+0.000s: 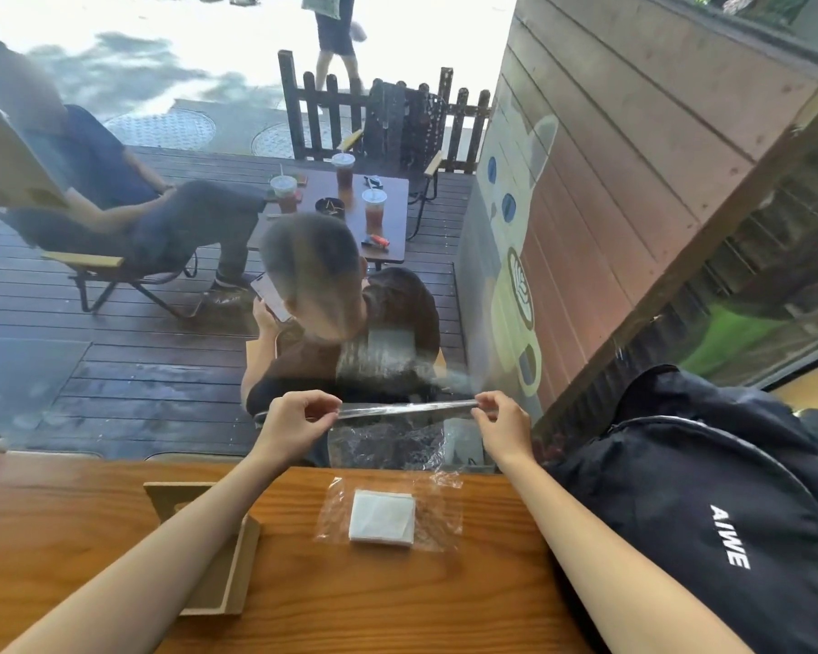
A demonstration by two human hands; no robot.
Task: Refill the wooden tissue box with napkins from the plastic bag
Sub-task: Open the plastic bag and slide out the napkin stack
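A clear plastic bag (388, 441) hangs upright above the far edge of the wooden counter. My left hand (296, 420) pinches its top left corner and my right hand (499, 417) pinches its top right corner, so the top edge is stretched tight. The bag's lower end rests on the counter with a white stack of napkins (382, 516) inside it. The wooden tissue box (227, 568) sits on the counter to the left, partly hidden under my left forearm.
A black backpack (709, 512) fills the counter's right side, close to my right forearm. A window pane stands just behind the counter (43, 521); beyond it people sit on a deck at a table with drinks.
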